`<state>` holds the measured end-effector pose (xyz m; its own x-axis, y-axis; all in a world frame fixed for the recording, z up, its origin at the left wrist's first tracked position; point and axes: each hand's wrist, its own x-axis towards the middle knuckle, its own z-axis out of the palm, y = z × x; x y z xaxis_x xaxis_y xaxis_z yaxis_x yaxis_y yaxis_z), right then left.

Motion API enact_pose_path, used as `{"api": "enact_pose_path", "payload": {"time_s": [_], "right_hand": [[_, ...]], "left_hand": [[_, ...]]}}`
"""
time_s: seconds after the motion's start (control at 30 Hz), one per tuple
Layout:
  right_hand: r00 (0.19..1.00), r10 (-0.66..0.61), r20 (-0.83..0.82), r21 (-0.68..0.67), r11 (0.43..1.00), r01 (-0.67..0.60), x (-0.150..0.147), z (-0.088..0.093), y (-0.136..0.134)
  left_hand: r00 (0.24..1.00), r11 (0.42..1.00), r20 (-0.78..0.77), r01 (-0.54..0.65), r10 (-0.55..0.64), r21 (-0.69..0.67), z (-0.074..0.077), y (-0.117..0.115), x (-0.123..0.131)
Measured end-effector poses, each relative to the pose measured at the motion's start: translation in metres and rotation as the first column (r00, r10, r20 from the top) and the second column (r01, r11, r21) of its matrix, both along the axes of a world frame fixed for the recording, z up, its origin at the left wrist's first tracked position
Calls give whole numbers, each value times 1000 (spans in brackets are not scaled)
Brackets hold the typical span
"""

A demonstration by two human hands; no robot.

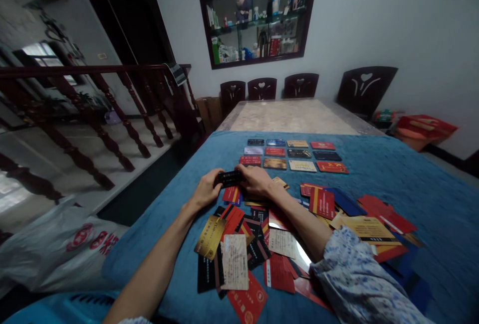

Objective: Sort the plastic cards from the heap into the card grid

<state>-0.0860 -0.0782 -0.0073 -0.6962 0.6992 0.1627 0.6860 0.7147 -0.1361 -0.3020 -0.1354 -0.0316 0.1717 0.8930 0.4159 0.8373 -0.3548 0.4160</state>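
A black card (229, 179) with pale print is held between my two hands, low over the blue cloth. At its left end, the fingers of my left hand (206, 188) grip it. My right hand (256, 180) pinches the other end. Just beyond are cards in rows, among them a red card (250, 161), a brown-gold card (275, 164) and a cream card (303, 166). Beneath and around my forearms lies a loose pile of cards, including a gold card (211, 237), a cream card with print (235, 262) and a red card (247, 300).
The blue cloth (179, 244) covers the near part of the table; its far end is a bare stone-like top (288, 115). Dark chairs (301, 86) stand behind. A wooden railing (123, 99) and white plastic bags (71, 249) are on the left.
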Motion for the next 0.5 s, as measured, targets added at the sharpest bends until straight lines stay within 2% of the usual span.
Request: {"api": "enact_pose_path", "payload": {"time_s": [0.3, 0.5], "right_hand": [[995, 75, -67, -69, 994, -80, 1, 2, 0], [989, 91, -113, -89, 991, -101, 1, -5, 4]], "left_hand": [[999, 1000, 16, 28, -28, -9, -6, 1, 0], [999, 999, -19, 35, -35, 2, -6, 1, -2]]}}
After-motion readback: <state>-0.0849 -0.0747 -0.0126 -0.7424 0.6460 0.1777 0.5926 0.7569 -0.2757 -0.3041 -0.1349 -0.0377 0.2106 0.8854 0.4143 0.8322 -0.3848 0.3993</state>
